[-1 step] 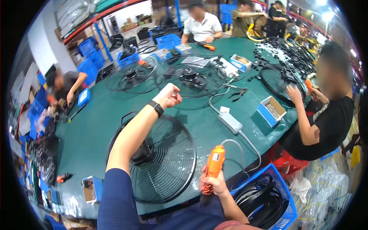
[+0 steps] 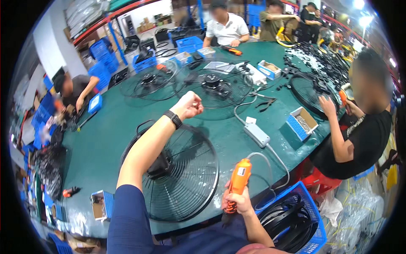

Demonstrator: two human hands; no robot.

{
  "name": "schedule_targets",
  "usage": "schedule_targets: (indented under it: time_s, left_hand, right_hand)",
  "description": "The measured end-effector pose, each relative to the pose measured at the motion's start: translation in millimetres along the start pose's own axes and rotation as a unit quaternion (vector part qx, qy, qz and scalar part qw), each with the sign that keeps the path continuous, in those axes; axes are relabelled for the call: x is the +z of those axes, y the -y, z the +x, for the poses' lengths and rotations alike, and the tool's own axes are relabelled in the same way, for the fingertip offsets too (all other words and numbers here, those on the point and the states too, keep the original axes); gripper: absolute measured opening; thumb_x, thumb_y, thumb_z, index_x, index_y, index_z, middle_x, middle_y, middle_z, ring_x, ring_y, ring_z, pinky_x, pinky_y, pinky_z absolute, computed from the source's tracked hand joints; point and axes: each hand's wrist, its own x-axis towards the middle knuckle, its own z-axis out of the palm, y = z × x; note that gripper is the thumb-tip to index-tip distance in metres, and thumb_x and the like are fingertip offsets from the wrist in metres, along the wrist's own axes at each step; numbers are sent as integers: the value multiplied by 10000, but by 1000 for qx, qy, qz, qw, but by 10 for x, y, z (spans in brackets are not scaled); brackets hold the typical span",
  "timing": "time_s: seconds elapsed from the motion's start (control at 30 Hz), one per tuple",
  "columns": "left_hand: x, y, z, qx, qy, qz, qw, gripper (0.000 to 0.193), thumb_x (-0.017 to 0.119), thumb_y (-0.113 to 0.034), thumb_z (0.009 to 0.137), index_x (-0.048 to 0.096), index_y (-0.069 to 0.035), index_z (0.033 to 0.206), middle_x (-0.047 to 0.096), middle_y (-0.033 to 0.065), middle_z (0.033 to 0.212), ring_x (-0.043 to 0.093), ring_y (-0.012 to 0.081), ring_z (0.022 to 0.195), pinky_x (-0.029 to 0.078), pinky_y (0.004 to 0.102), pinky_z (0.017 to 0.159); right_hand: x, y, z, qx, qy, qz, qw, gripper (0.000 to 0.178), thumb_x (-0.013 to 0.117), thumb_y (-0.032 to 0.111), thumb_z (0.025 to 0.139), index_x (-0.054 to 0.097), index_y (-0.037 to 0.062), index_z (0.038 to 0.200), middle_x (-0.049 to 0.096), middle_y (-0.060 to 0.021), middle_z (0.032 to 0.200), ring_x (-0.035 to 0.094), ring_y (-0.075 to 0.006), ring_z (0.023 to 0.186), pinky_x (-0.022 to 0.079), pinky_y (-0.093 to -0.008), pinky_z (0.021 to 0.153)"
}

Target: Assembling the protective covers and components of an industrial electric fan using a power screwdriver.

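My left hand (image 2: 189, 106) is raised over the table with its fingers curled inward; whatever they may pinch is too small to make out. Below that forearm lies a round black fan grille (image 2: 192, 186) with a dark motor hub (image 2: 160, 165), partly covered by my arm. My right hand (image 2: 239, 202) is wrapped round an orange electric screwdriver (image 2: 240, 175) at the table's near edge, right of the grille. Its tip points down toward me. A grey cable runs from its upper end to a grey power box (image 2: 256, 134).
More fan grilles (image 2: 211, 99) lie farther back on the green table (image 2: 97, 139). Blue boxes of small metal parts stand at right (image 2: 302, 123) and near left (image 2: 102, 205). Pliers (image 2: 266, 104) lie beyond the power box. A blue crate (image 2: 315, 203) holds black rings. Co-workers surround the table.
The whole scene sits slightly farther right in the picture. Both hands keep nearly the same pose, and the screwdriver stays in the right one.
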Motion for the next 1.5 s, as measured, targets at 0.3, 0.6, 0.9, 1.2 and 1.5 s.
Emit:
schedule_targets:
  time_s: [0.3, 0.6, 0.9, 1.2, 1.5]
  left_hand:
    - [-448, 529, -1928, 139, 139, 101, 975, 322, 492, 67, 871, 488, 109, 1190, 605, 189, 1095, 607, 161, 822, 524, 250, 708]
    - [-1253, 1811, -3300, 162, 102, -83, 978, 153, 580, -119, 910, 585, 30, 943, 644, 180, 785, 473, 117, 394, 347, 212, 324]
    - [-1594, 2957, -3673, 153, -3, -266, 952, 165, 571, -136, 921, 610, 21, 959, 528, 61, 655, 410, 85, 484, 314, 199, 389]
    - [-1400, 3180, -3567, 108, 117, -319, 934, 141, 552, -117, 923, 585, -11, 1010, 639, 107, 844, 495, 109, 548, 362, 200, 446]
    - [-1154, 3220, -3557, 36, 44, -293, 955, 165, 538, -151, 923, 563, 6, 967, 479, 27, 687, 386, 75, 484, 297, 194, 386]
  right_hand:
    - [92, -101, -8, -42, -27, 12, 999, 380, 555, 46, 705, 420, 15, 1059, 486, -113, 581, 514, -222, 432, 495, -389, 448]
    - [104, -173, -26, -57, -22, 1, 998, 371, 529, 82, 757, 406, 40, 1105, 456, -86, 582, 469, -192, 424, 451, -355, 428]
    - [459, -8, -146, -114, 27, 70, 991, 370, 559, 61, 727, 435, 42, 1074, 433, -77, 579, 484, -211, 466, 472, -372, 474]
    - [1339, 219, -388, -323, 250, -18, 913, 439, 611, 43, 779, 371, 44, 1146, 568, -108, 704, 586, -238, 587, 524, -381, 548]
    - [1623, 44, -472, -340, 327, -41, 881, 476, 606, -40, 735, 401, 49, 1156, 600, -119, 692, 621, -256, 607, 530, -423, 584]
